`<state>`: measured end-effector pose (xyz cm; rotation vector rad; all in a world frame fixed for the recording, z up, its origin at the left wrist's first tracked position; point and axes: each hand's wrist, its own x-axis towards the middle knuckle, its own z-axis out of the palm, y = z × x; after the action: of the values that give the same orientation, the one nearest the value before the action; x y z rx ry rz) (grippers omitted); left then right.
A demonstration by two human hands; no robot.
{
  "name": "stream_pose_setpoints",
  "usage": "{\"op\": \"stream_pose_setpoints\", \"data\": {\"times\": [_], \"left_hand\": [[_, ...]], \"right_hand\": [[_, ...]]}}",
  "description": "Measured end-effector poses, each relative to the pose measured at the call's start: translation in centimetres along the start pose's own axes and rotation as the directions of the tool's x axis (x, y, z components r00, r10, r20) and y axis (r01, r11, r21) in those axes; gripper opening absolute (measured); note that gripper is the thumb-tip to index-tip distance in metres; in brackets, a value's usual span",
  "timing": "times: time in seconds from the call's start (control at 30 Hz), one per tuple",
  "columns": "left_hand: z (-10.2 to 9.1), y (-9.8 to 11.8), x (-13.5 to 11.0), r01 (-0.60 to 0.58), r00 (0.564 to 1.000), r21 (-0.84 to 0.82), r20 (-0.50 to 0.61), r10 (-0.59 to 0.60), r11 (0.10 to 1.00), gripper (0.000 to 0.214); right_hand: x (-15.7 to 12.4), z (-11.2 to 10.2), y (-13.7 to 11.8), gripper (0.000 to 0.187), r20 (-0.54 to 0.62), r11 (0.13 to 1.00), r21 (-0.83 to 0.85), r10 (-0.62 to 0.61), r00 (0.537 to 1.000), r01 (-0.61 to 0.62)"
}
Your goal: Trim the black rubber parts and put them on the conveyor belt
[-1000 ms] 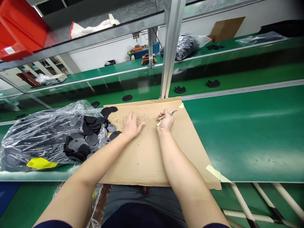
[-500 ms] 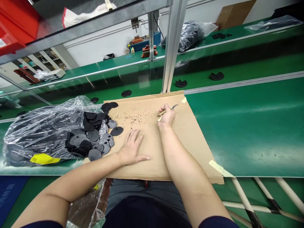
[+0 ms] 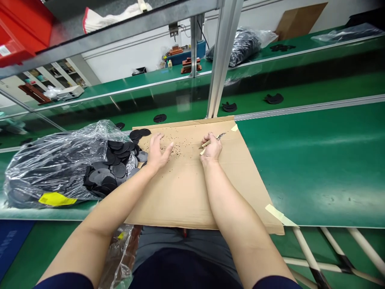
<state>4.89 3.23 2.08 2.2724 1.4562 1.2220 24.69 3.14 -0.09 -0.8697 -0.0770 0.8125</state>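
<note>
A brown cardboard sheet point(image 3: 192, 192) lies on the green bench in front of me. My left hand point(image 3: 157, 151) is open, its fingers spread over the upper left part of the sheet, amid small dark specks point(image 3: 180, 143). Just left of it a pile of black round discs point(image 3: 116, 164) spills from a clear plastic bag point(image 3: 57, 164). My right hand point(image 3: 212, 148) rests on the sheet, closed on a thin knife-like tool point(image 3: 213, 140) whose metal tip points up and right.
A metal post point(image 3: 221, 60) rises behind the cardboard. Loose black discs point(image 3: 229, 106) lie on the green conveyor beyond it. Another bag of dark parts point(image 3: 240, 46) sits further back. A red bin point(image 3: 21, 28) stands on the shelf at upper left.
My left hand swept down the cardboard toward me, then moved back up to the speckled area beside the discs. The right hand with the tool stayed put.
</note>
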Motion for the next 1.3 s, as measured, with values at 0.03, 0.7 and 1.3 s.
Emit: {"op": "stream_pose_setpoints", "data": {"times": [0.03,0.7,1.3], "left_hand": [[-0.1,-0.1,-0.4,0.049,0.998,-0.059,-0.041,-0.051,0.997,0.044],[0.9,-1.8,-3.9,0.349,0.887,-0.478,-0.108,-0.448,0.806,0.029],[-0.7,0.4,-4.4,0.141,0.967,-0.594,0.256,0.019,0.792,0.048]], "right_hand": [[-0.1,0.0,0.0,0.014,-0.001,1.000,-0.007,0.000,1.000,0.000],[-4.0,-0.3,1.7,0.030,0.431,0.962,-0.252,0.012,0.902,0.108],[-9.4,-0.9,3.1,0.005,0.933,0.465,-0.360,0.201,0.300,0.808]]}}
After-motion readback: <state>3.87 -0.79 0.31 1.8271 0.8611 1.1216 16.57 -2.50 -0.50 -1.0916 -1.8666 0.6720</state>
